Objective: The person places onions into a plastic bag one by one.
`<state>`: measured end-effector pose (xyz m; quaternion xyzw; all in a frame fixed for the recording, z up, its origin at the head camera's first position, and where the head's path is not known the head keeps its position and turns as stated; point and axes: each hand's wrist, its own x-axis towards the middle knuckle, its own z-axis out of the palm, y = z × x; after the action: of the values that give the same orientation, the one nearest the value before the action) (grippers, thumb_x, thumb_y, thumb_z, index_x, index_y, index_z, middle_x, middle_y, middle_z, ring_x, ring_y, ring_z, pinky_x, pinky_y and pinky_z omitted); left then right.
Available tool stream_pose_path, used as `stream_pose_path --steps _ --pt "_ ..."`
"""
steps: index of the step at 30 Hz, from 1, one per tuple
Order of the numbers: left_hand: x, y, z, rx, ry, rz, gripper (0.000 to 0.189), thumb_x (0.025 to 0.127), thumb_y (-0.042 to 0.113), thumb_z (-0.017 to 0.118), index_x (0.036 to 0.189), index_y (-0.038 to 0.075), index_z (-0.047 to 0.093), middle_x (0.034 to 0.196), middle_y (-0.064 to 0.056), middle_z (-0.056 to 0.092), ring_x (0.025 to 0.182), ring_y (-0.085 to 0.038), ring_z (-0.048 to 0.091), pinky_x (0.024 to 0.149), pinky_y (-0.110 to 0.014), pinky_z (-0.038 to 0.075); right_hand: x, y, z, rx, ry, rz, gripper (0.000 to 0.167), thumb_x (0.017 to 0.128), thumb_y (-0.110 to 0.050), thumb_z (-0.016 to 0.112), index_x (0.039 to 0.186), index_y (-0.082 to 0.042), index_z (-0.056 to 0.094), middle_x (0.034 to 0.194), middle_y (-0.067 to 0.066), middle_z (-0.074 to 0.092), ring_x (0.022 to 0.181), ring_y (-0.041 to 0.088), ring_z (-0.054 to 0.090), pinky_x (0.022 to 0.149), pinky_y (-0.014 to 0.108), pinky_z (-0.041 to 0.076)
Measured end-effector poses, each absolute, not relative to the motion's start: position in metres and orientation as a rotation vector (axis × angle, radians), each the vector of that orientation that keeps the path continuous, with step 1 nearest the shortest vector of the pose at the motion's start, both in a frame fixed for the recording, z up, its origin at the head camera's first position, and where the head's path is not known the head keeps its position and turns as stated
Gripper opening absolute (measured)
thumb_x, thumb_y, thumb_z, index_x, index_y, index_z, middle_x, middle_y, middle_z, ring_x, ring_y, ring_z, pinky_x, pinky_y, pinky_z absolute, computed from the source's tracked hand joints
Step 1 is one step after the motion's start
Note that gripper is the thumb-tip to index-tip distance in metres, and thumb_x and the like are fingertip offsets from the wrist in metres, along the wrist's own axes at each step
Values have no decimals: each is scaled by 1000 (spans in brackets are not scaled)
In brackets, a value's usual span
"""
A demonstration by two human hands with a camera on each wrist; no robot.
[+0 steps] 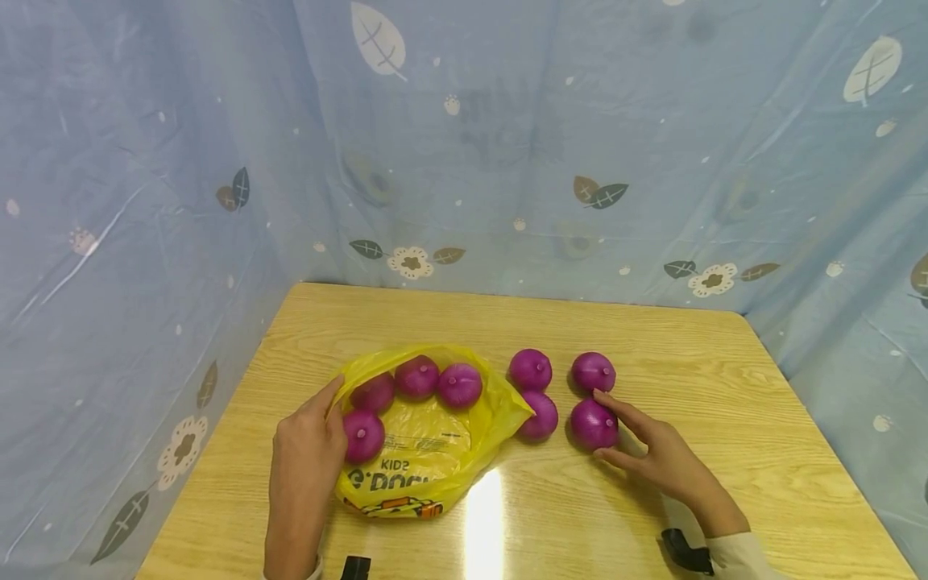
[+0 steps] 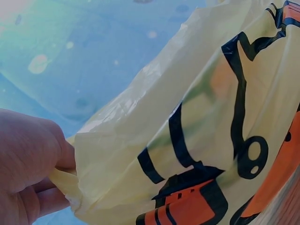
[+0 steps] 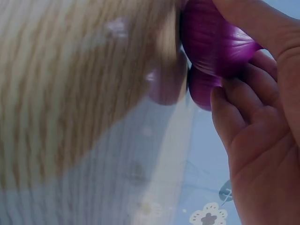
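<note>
A yellow plastic bag [image 1: 428, 451] lies on the table with its mouth spread, printed in black and orange. Several purple onions [image 1: 460, 386] sit inside it. At the bag's left edge my left hand [image 1: 310, 451] pinches the rim; the left wrist view shows the plastic [image 2: 122, 173] between thumb and fingers. My right hand [image 1: 663, 459] has its thumb and fingers around a shiny purple onion [image 1: 594, 424] right of the bag. Just behind that one is another onion [image 1: 593, 372], seen partly hidden below it in the right wrist view.
Two more onions, a far one [image 1: 531, 370] and a nearer one [image 1: 538, 416], stand between the bag and my right hand; the bag's corner partly covers the nearer. The wooden table [image 1: 689, 362] is bordered by a blue leaf-patterned curtain [image 1: 507, 161] at the back and sides.
</note>
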<state>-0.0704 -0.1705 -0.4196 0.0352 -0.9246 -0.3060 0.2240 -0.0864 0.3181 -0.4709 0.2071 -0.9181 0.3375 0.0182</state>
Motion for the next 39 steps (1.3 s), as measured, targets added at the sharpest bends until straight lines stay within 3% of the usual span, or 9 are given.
stream_pose_path --steps 5,13,17,23,29,35,39 --pt "-69 -171 -419 99 -2548 -845 36 100 -4 59 135 0 70 120 -26 74 87 -30 71 72 -53 62 -87 316 -472 645 -2842 1031 80 87 -29 89 157 -16 52 155 4 58 141 1 43 109 6 31" --pt "-70 -172 -419 95 -2545 -849 36 101 -4 59 135 0 70 120 -26 74 85 -29 70 70 -51 61 -86 312 -458 677 -2800 1103 78 86 -25 91 155 -19 55 150 11 62 131 27 61 104 13 45" --pt "-70 -172 -420 92 -2539 -852 36 101 -3 59 135 -1 70 121 -26 74 86 -30 71 70 -52 62 -86 310 -447 705 -2786 1116 78 87 -22 90 155 -17 54 148 14 63 129 26 63 103 18 49" --pt "-70 -172 -421 96 -2543 -861 36 101 -3 59 135 0 70 122 -26 74 94 -33 74 75 -55 62 -89 306 -430 741 -2766 1094 77 86 -19 91 154 -13 55 146 13 64 128 22 63 103 15 48" --pt "-71 -172 -421 77 -2527 -850 35 100 -4 60 134 -1 71 120 -26 74 77 -26 66 64 -45 59 -92 298 -414 749 -2763 1091 77 87 -21 91 155 -18 55 149 15 62 128 23 62 101 16 49" --pt "-72 -171 -421 67 -2534 -858 36 100 -5 61 135 0 70 120 -26 74 72 -25 63 60 -38 54 -97 285 -402 775 -2724 1118 78 85 -19 92 154 -17 56 150 8 62 131 23 61 102 21 50" --pt "-72 -171 -420 57 -2535 -862 37 99 -6 62 135 -1 70 120 -26 74 71 -24 62 60 -37 53 -102 274 -393 816 -2699 1117 78 84 -19 93 153 -17 58 147 6 64 126 24 66 102 18 49"
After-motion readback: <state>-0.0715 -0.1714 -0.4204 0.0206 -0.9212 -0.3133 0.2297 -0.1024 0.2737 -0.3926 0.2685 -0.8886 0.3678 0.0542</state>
